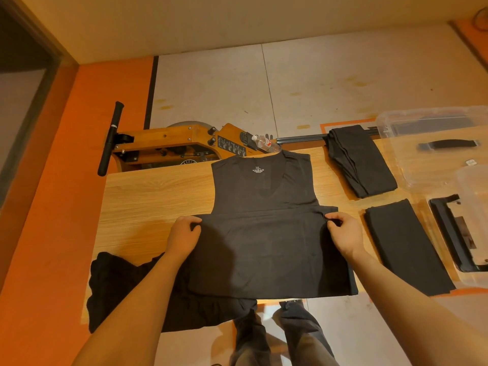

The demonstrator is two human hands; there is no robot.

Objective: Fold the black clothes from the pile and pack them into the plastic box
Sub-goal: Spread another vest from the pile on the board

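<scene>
A black sleeveless top (264, 191) lies flat on the wooden table (148, 196), neck away from me, its lower half folded up to mid-body. My left hand (184, 233) pinches the left corner of the folded edge. My right hand (343, 232) pinches the right corner. A pile of loose black clothes (126, 291) hangs over the near left edge. Two folded black pieces lie to the right, one far (359, 159) and one near (404, 247). The clear plastic box (472, 207) stands at the right edge, its lid (435, 146) behind it.
A wooden rowing machine (169, 143) with a black handle and a plastic water bottle (264, 142) stands just behind the table. An orange wall runs along the left. My legs show below the table's near edge.
</scene>
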